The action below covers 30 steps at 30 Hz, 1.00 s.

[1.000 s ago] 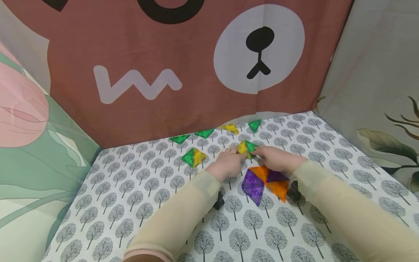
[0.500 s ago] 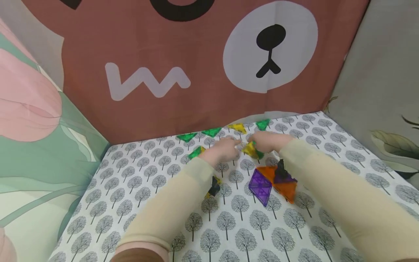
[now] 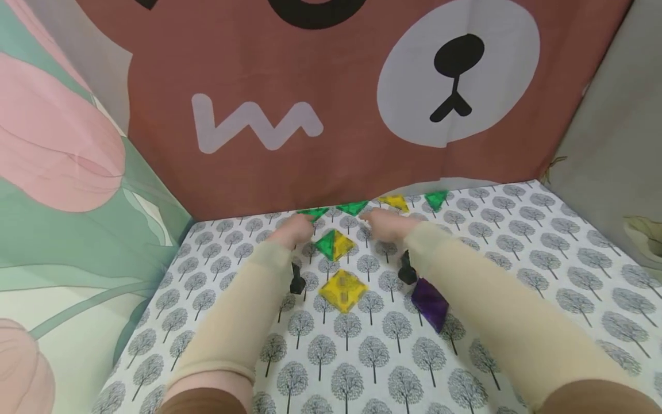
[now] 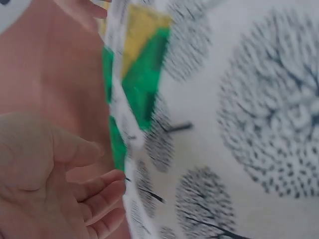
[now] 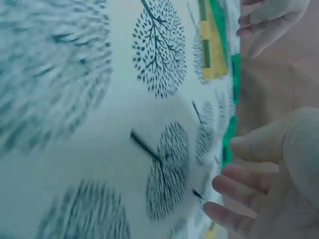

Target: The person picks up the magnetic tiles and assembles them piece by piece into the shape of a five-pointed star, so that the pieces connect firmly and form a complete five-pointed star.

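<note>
My left hand (image 3: 296, 230) hovers at the left of a diamond made of a green and a yellow triangular tile (image 3: 333, 245). On its other side is my right hand (image 3: 384, 224), near the back green tiles. Both hands hold nothing, and the wrist views show their fingers loosely bent, thumbs apart. Closer to me lies a yellow diamond of tiles (image 3: 343, 291). A purple diamond tile (image 3: 430, 305) shows partly beside my right sleeve. The orange tiles and the other yellow-green pair are hidden behind the right arm.
Along the back wall lie a green tile (image 3: 312, 215), another green tile (image 3: 353, 208), a yellow tile (image 3: 395, 202) and a third green tile (image 3: 437, 200). Tree-print cloth (image 3: 372, 351) covers the surface. A brown bear-print curtain (image 3: 351, 155) rises behind.
Both hands have left the yellow-green pair on the right and moved left, spreading to either side of the other green-yellow diamond. The head view has turned left.
</note>
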Each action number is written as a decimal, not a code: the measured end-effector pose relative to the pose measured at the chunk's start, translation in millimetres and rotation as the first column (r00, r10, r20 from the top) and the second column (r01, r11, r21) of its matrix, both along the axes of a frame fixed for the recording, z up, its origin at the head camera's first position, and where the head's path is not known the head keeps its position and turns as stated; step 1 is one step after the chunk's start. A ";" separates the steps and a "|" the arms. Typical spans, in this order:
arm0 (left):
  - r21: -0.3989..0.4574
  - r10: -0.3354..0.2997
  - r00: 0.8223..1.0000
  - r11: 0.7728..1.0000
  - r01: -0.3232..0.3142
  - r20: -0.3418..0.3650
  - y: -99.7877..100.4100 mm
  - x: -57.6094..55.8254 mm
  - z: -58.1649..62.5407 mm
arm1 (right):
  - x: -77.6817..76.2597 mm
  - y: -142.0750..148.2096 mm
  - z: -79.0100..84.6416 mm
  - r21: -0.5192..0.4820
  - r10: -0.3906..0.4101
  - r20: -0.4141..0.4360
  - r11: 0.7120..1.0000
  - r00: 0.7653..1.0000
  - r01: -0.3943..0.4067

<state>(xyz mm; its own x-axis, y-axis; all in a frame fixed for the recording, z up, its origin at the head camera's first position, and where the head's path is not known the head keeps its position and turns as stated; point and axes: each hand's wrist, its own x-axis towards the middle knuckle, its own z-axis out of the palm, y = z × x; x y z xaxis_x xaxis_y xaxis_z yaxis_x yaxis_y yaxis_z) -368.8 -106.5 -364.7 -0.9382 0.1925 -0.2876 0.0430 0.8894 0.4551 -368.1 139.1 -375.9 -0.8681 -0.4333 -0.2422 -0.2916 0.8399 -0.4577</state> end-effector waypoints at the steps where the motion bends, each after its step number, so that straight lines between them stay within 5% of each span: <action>1: -0.011 0.007 1.000 1.000 -0.007 -0.004 -1.2 -3.8 -3.5 | -4.4 -3.0 -2.4 -0.004 -0.026 0.000 1.000 1.000 0.026; 7: -0.058 0.021 0.997 0.998 -0.025 -0.077 -0.6 -22.5 -20.7 | -29.1 -17.9 -16.3 -0.030 -0.156 0.012 0.987 0.988 0.156; 14: 0.081 0.132 0.988 0.989 -0.126 -0.082 -0.5 -34.8 -39.6 | -45.4 -36.6 -22.8 -0.035 -0.141 0.050 0.989 0.989 0.143; 23: -0.082 0.006 0.979 0.996 -0.023 -0.204 5.7 -30.2 -35.3 | -44.2 -39.7 -20.0 0.034 -0.103 -0.035 0.994 0.994 0.105; 30: -0.217 -0.068 0.978 0.976 0.024 -0.198 12.2 -27.0 -31.4 | -41.4 -32.4 -22.2 0.032 -0.096 -0.076 0.995 0.992 0.099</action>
